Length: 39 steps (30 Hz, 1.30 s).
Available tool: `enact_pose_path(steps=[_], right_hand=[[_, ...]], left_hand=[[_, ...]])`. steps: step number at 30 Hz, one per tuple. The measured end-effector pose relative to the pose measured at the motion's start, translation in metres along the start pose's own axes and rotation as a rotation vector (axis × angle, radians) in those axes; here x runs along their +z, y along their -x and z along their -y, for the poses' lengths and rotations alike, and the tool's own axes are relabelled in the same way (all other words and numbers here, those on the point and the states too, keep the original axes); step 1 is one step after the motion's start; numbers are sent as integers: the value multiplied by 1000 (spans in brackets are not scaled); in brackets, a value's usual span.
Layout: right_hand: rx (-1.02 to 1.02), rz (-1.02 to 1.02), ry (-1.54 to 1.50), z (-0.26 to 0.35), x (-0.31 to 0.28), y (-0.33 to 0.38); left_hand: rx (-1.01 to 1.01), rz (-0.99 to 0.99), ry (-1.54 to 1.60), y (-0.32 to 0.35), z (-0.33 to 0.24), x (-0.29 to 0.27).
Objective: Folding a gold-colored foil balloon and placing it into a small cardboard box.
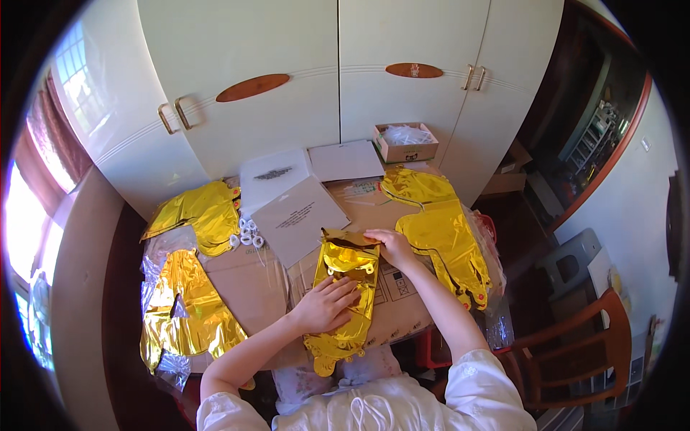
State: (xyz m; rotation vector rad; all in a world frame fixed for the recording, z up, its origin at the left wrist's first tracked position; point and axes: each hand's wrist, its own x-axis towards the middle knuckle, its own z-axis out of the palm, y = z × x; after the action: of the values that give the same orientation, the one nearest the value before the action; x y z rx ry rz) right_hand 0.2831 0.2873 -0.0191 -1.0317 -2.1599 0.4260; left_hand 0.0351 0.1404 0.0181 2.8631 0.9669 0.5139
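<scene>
A long strip of folded gold foil [365, 298] lies at 6 o'clock on the cardboard-covered bench [244, 294], its near end reaching past the edge toward the person's lap. The left hand [327, 303] rests palm down across its middle—fingers released and laid flat on the foil. At the strip's 1 o'clock corner the right hand [394, 246] has its fingers grasping the folded far edge, where a darker flap stands up a little.

Three more gold foil pieces lie around it: a curved one [208, 219] at 10 o'clock, an A-shaped one [190, 312] with a hole through it between 8 and 9, and a broad bent one [449, 233] between 2 and 3, near the right forearm. Just beside the curved piece sits a cluster of small white rolls [246, 234]. A white printed card [295, 223] lies at 11 o'clock, touching more white sheets [345, 160] toward 12. At 1 o'clock stands a small open box [413, 152] of clear strips [406, 135]—close to the white cabinet [402, 108]. A wooden chair [618, 337] stands off at 4 o'clock.
</scene>
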Motion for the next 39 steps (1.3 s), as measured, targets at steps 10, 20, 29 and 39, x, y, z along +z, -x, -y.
enact_pose_path(steps=[10,20,29,39], right_hand=[[-93,-60,-19,11,0,-1],[-193,-60,-133,58,-23,16],[-398,-44,-75,97,-36,43],[-637,-28,174,118,-24,95]], left_hand=[[-60,197,-172,8,-8,13],[-59,146,-142,9,-12,5],[-67,194,-8,14,-6,18],[54,77,127,16,8,30]])
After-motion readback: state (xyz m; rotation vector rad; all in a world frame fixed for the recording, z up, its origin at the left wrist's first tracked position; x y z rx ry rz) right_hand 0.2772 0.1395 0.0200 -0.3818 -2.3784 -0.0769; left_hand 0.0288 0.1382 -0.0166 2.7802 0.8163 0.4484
